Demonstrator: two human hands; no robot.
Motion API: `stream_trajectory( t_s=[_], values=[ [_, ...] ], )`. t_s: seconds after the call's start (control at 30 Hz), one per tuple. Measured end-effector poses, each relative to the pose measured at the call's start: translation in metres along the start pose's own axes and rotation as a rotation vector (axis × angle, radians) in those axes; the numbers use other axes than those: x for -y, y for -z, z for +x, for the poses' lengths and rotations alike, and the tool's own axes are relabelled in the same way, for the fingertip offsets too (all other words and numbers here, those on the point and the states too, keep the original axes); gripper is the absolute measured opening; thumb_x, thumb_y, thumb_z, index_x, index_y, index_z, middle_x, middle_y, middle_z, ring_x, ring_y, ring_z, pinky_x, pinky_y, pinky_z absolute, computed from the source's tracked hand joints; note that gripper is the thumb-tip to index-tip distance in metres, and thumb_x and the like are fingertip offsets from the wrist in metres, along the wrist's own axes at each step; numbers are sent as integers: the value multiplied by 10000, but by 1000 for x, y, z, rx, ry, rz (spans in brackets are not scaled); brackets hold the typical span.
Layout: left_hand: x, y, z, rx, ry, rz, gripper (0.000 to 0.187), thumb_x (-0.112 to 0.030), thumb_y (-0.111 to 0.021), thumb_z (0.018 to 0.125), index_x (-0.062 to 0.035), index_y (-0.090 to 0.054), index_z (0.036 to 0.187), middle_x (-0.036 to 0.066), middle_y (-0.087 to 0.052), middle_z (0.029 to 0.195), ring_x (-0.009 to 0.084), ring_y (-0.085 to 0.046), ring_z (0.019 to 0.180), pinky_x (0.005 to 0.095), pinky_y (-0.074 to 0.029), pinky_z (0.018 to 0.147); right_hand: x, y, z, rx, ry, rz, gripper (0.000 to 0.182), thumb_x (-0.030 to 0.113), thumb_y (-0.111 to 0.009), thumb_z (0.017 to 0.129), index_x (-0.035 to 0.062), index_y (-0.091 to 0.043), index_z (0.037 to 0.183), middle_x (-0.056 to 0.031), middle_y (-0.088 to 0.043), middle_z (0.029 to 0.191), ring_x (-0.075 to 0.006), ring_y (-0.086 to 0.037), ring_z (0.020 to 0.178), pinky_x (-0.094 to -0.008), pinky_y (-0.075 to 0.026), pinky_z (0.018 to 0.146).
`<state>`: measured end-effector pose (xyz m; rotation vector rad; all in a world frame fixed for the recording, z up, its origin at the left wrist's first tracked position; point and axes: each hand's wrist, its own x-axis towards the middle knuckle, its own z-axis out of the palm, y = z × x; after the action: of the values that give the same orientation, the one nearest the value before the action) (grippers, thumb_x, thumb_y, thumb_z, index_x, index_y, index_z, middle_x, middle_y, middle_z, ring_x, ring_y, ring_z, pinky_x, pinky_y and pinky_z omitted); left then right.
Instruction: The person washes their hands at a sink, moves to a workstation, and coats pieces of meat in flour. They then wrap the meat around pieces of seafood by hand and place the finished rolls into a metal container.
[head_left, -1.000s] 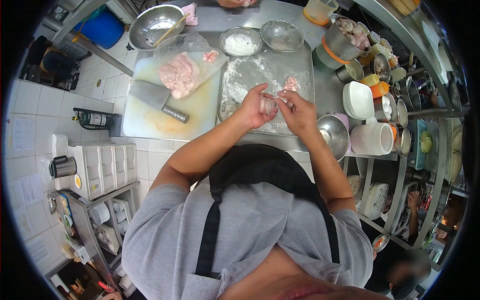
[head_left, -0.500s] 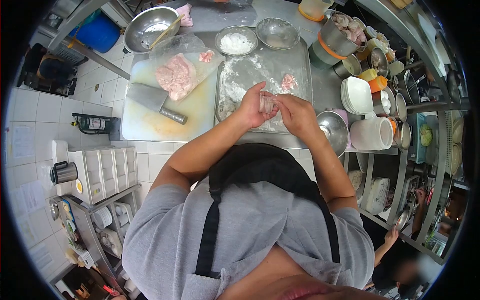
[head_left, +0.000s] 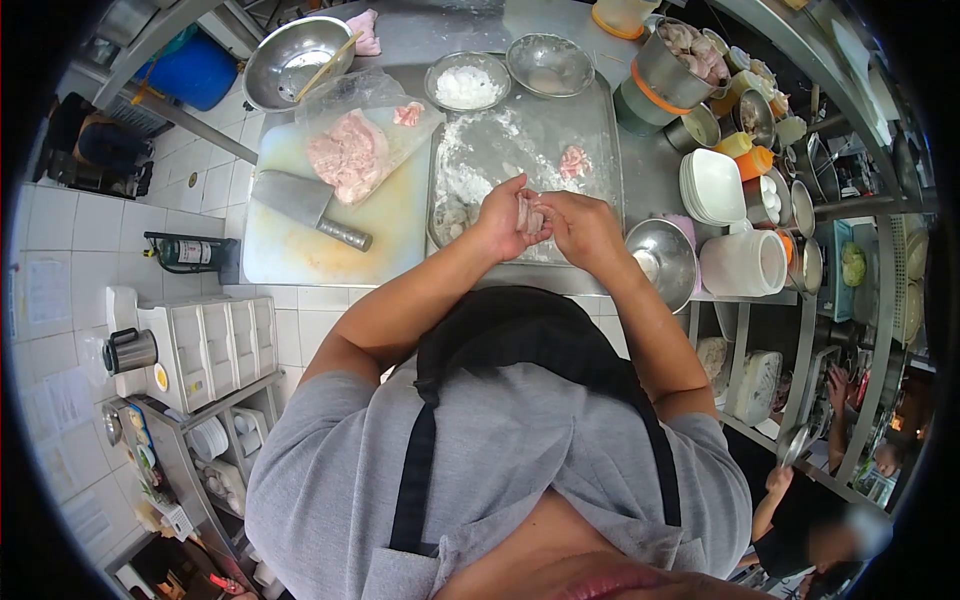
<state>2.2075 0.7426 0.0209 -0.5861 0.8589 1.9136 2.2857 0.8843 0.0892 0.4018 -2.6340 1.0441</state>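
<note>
A small pale, soft piece that looks like dough point(head_left: 530, 213) lies in the cupped fingers of my left hand point(head_left: 503, 222), thumb sticking up. My right hand point(head_left: 582, 230) pinches its right edge, and my fingers partly cover it. Both hands are above the near side of a floured metal tray point(head_left: 540, 130). Beyond them, a small pink lump of minced meat point(head_left: 572, 161) sits on the tray. Whitish floured lumps point(head_left: 453, 222) lie at the tray's near left corner, to the left of my left hand.
Left of the tray, a cutting board point(head_left: 290, 255) carries a cleaver point(head_left: 295, 197) and ground meat point(head_left: 348, 155) on plastic. A flour bowl point(head_left: 467, 88) and another metal bowl point(head_left: 550, 66) stand at the tray's far edge. A steel bowl point(head_left: 662, 262) is by my right forearm.
My hands stay together around the pale piece, with slight finger movement. The view has shifted a little. At lower right, another person's hand and pan have moved slightly.
</note>
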Motion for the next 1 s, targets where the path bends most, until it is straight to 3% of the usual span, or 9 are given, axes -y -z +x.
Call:
stream_trajectory(
  t_s=[0.27,0.37,0.57,0.77,0.83,0.9,0.93,0.97,1.0],
  values=[
    [2,4,5,-27,17,21,380,-493,-438,1059,-137,-527,958,64,-636,869,248,-632,751,451,-538,708,-20,-13,-11,48,-40,99,182,68,-668,905,64,-720,1080,-127,-713,976,-349,-702,819,-411,-556,705],
    [-3,7,7,129,30,5,395,-513,-445,1055,-148,-531,929,60,-649,871,246,-640,758,450,-537,707,0,1,0,7,-181,237,153,105,-701,919,55,-720,1062,-115,-690,962,-330,-680,777,-394,-540,690],
    [-6,-3,-1,76,44,29,431,-546,-454,1045,-164,-538,864,46,-662,841,234,-656,781,437,-523,690,-5,5,0,-13,-90,131,159,138,-713,924,61,-722,1063,-119,-662,940,-325,-665,779,-393,-538,699],
    [-3,4,-2,73,32,14,398,-551,-510,1026,-191,-601,883,1,-673,855,187,-673,850,393,-543,793,-6,-4,-5,17,-77,80,174,137,-669,937,58,-717,1085,-127,-657,971,-358,-677,833,-437,-536,720],
    [-1,11,2,68,39,34,416,-556,-497,1030,-167,-618,945,14,-677,872,199,-681,866,435,-557,807,-10,-5,-6,30,-51,77,187,140,-675,932,65,-720,1096,-127,-661,966,-361,-677,815,-430,-540,709],
    [-3,26,12,305,89,-33,465,-576,-476,1033,-136,-626,1009,37,-684,893,208,-686,874,468,-566,832,-12,-2,-7,78,-121,106,332,167,-720,890,71,-688,1206,-126,-668,1039,-361,-670,932,-438,-532,798],
    [4,70,64,776,215,-289,597,-623,-412,1037,-76,-622,1146,105,-708,1039,265,-704,972,495,-568,891,-11,-3,-5,34,-22,101,437,185,-746,862,73,-647,1272,-126,-664,1096,-360,-647,1016,-448,-505,870],
    [3,51,50,783,224,-279,597,-623,-412,1037,-76,-622,1146,105,-708,1039,265,-704,972,495,-568,891,-10,-2,-5,-9,77,95,547,203,-773,834,75,-607,1339,-127,-660,1152,-360,-625,1099,-458,-478,941],
    [2,18,17,494,104,-141,635,-645,-379,1035,-73,-631,1145,111,-705,1046,265,-701,938,458,-572,819,-10,0,-6,140,30,67,715,223,-799,794,72,-518,1435,-137,-638,1239,-359,-568,1204,-472,-403,1041]
  ],
)
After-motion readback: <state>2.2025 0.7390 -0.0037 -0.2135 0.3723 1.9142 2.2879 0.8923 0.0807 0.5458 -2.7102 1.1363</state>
